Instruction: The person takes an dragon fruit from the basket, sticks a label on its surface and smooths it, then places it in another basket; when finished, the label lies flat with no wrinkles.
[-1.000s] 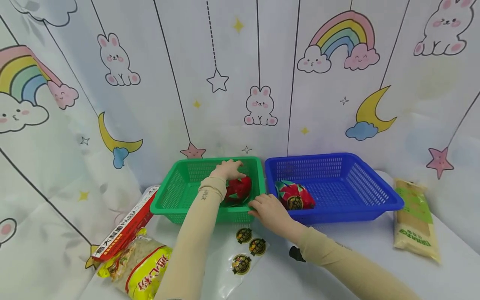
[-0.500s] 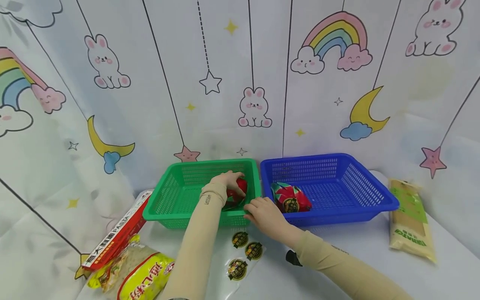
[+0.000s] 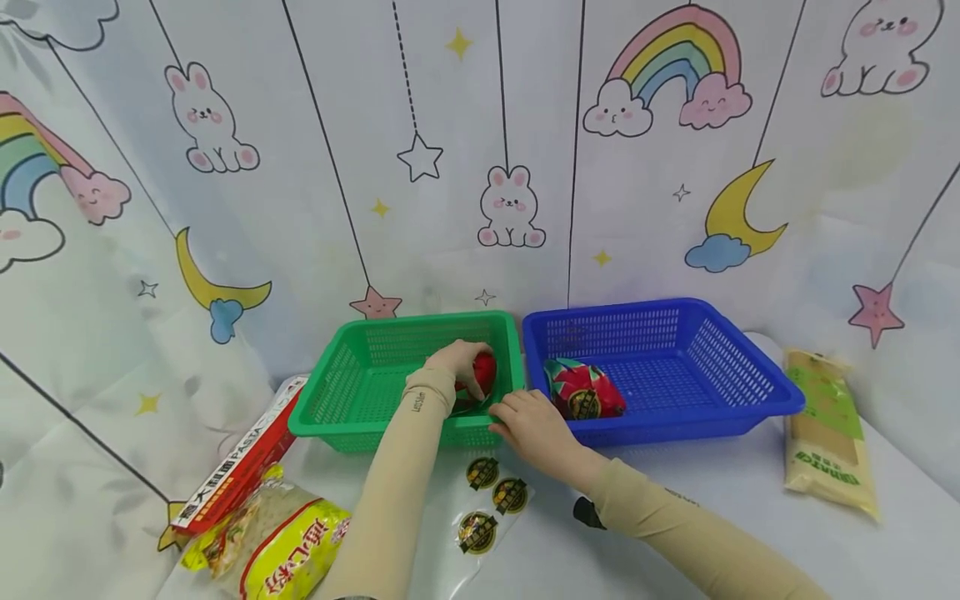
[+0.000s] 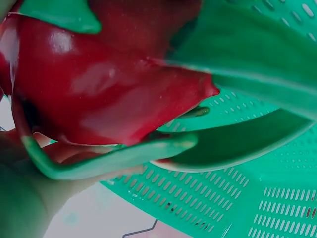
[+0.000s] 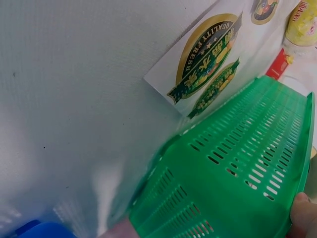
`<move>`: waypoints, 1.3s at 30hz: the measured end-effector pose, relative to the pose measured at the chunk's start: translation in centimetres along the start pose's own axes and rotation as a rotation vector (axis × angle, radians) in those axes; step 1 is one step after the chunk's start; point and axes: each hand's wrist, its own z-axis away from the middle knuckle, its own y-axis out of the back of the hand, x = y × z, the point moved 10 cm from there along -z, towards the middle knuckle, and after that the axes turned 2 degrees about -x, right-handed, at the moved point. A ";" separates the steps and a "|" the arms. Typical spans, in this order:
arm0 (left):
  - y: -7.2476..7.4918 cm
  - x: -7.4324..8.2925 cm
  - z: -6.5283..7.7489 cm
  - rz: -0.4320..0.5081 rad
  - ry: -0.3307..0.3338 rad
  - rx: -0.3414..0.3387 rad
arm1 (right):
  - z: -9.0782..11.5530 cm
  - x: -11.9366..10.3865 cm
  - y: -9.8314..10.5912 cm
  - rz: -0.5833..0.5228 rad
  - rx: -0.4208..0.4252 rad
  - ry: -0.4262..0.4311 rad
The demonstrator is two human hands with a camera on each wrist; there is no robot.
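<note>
A red dragon fruit (image 3: 484,372) lies inside the green basket (image 3: 337,430), toward its right end. My left hand (image 3: 456,362) holds this fruit, fingers on its far side and thumb nearer me. In the left wrist view the dragon fruit (image 4: 104,84) fills the upper left, its green scales sticking out over the basket mesh. My right hand (image 3: 536,429) grips the green basket's front right corner; the right wrist view shows a thumb (image 5: 303,213) on the rim. Another dragon fruit (image 3: 588,392), bearing a round black-and-gold sticker, sits at the left of the blue basket (image 3: 675,423).
A sheet of round stickers (image 3: 480,532) lies in front of the green basket. At left are a red pasta box (image 3: 240,467) and a yellow pasta bag (image 3: 277,542). A beige-and-green package (image 3: 828,433) lies at right. A patterned curtain (image 3: 450,250) hangs behind.
My left hand has come down from above the dragon fruit and taken hold of it. The right hand stays at the basket corner. The head view has shifted slightly.
</note>
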 end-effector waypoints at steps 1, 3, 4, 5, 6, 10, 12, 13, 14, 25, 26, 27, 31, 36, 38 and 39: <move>0.1 0.0 0.0 -0.002 0.003 0.004 | 0.0 0.0 0.0 -0.002 -0.002 -0.002; 0.2 0.1 0.2 -0.004 0.002 0.011 | 0.0 0.1 -0.1 -0.002 -0.009 -0.003; 0.2 0.2 0.2 -0.007 0.001 0.015 | 0.0 0.1 -0.1 0.001 -0.014 -0.004; 0.2 0.2 0.1 -0.010 -0.001 0.019 | -0.1 0.1 -0.2 0.003 -0.019 -0.006; 0.2 0.2 0.2 -0.014 -0.003 0.020 | -0.1 0.1 -0.2 0.004 -0.023 -0.005; 0.4 0.3 0.1 -0.010 -0.011 0.028 | -0.1 0.2 -0.1 0.006 -0.030 -0.010; 0.5 0.2 0.1 -0.008 -0.014 0.027 | -0.2 0.2 0.0 0.006 -0.029 -0.011; 0.5 0.2 0.1 -0.006 -0.016 0.027 | -0.2 0.2 0.1 0.006 -0.028 -0.010; 0.6 0.2 0.1 -0.003 -0.017 0.027 | -0.2 0.2 0.1 0.007 -0.028 -0.010; 2.1 -0.9 0.0 -0.084 -0.008 0.101 | 0.0 0.0 -0.1 0.031 -0.013 0.022; 2.4 -0.9 0.1 -0.089 -0.011 0.116 | 0.0 0.0 -0.1 0.032 -0.011 0.025; 2.7 -0.8 0.2 -0.091 -0.015 0.130 | 0.1 0.0 -0.1 0.032 -0.009 0.027; 4.0 -0.2 1.0 -0.106 -0.035 0.161 | 0.0 0.0 0.1 0.024 -0.004 0.031; 5.1 0.5 2.2 -0.115 -0.049 0.153 | -0.3 0.0 0.1 0.016 -0.024 0.026; 5.4 0.7 2.5 -0.120 -0.053 0.150 | -0.3 0.0 0.0 0.015 -0.031 0.026; 5.4 0.8 2.5 -0.121 -0.054 0.148 | -0.3 0.0 0.0 0.017 -0.033 0.025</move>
